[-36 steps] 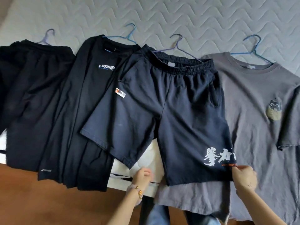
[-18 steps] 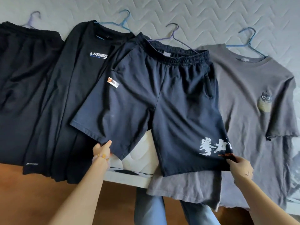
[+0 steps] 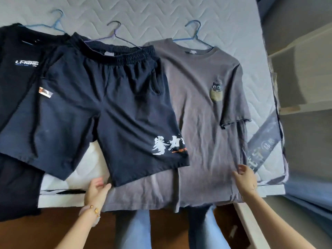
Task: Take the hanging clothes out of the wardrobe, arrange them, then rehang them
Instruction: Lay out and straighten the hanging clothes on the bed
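Tee (image 3: 201,108) lies flat on the mattress (image 3: 161,11), hanger (image 3: 195,33) in, so I can square its hem. My left hand (image 3: 97,188) and right hand (image 3: 245,178) sit loosely open at its lower edges, gripping nothing.

Right hand (image 3: 245,178) moved from shorts (image 3: 107,105) to grey T-shirt (image 3: 201,123) — left hand (image 3: 97,190) crossed to the other leg.

On the mattress (image 3: 179,13) three garments lie in a row, their hangers (image 3: 117,34) toward the far edge. The shorts (image 3: 107,105) lie in the middle, partly over the top (image 3: 14,78) at the left and over the T-shirt (image 3: 206,126) at the right, whose hem hangs over the near edge.
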